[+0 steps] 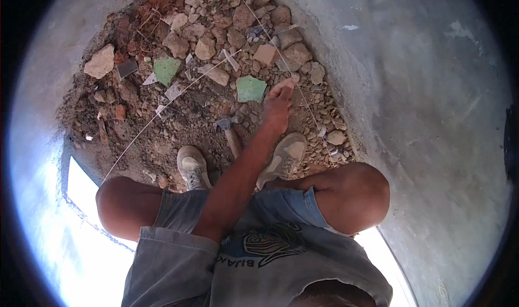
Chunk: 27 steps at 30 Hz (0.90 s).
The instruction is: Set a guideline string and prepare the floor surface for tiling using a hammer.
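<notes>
From the lower left my left arm reaches across to the middle of the rubble. The fingers of my left hand [278, 107] are closed around a pale tan stone [277, 87], right beside a thin white string [304, 97]. Just left of that hand lies a green tile shard [251, 89]. A hammer [233, 140] with a wooden handle rests on the dirt between my shoes, below the hand and partly behind my forearm. My right hand is out of view.
A second string [154, 118] runs slantwise across the left side. Broken stones [205, 48], brick bits and another green shard [166, 69] cover the ground. Smooth grey walls [427, 118] rise on both sides. My shoes [192, 165] stand on the loose soil.
</notes>
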Available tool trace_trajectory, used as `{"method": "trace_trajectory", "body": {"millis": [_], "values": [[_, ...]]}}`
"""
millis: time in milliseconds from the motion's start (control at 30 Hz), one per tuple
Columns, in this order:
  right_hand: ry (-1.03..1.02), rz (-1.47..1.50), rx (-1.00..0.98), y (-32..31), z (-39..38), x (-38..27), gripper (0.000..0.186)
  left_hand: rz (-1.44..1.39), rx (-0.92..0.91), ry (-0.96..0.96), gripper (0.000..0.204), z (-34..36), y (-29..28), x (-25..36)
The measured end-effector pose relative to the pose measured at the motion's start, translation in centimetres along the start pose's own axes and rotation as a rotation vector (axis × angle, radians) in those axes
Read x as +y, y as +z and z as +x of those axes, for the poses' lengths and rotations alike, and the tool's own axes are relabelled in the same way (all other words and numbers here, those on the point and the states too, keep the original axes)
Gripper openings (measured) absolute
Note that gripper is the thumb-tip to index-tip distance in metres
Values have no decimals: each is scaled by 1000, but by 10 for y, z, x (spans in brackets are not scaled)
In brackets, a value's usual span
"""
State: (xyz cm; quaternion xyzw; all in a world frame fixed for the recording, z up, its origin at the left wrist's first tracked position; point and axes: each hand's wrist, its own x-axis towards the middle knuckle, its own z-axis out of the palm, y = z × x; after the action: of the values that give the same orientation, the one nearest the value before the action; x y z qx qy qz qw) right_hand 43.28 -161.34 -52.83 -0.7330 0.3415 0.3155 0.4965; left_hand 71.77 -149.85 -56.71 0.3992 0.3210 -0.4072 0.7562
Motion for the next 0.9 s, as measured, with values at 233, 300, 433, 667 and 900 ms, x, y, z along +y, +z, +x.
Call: {"method": "trace_trajectory", "body": {"millis": [233,300,433,667,900], "values": [[-535,187,175,-81,154,-199,61,86,21,-6,23,-20,1,-17],[-543,65,270,-86,203,-253,51,109,54,5,21,-24,0,-18],[-454,64,195,-72,261,-301,34,92,-33,-26,23,-25,-3,-14],[-636,-145,428,-59,265,-285,27,30,-102,-144,20,-22,15,-11],[-678,-390,443,-76,260,-287,34,53,-89,-28,25,-40,-30,5]]}}
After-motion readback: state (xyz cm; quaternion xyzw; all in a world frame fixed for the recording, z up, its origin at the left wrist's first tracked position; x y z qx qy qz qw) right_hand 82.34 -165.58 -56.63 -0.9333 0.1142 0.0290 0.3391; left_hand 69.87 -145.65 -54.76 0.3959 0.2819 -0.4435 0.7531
